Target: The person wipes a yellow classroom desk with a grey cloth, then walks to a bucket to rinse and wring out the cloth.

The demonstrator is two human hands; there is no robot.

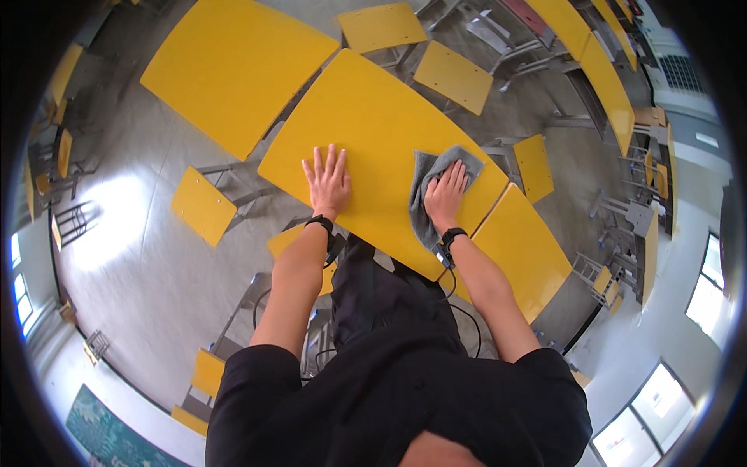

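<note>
A yellow desk top (373, 128) lies before me. My left hand (329, 184) rests palm down near its left edge, fingers spread, with nothing in it. Toward the desk's right side, my right hand (446, 192) presses on a grey cloth (423, 198), its fingers close together over the folded upper part. The cloth spreads to the left of this hand and down toward the wrist. Both wrists wear black bands, and a small device with a cable hangs by the right one. The right palm is hidden from view.
Another yellow desk (239, 70) stands at the upper left across a narrow gap, and a further one (519, 251) adjoins on the right. Yellow stools or chair seats (204, 204) stand around, with more (453, 76) beyond the desk. Black cables (478, 327) hang beside my body.
</note>
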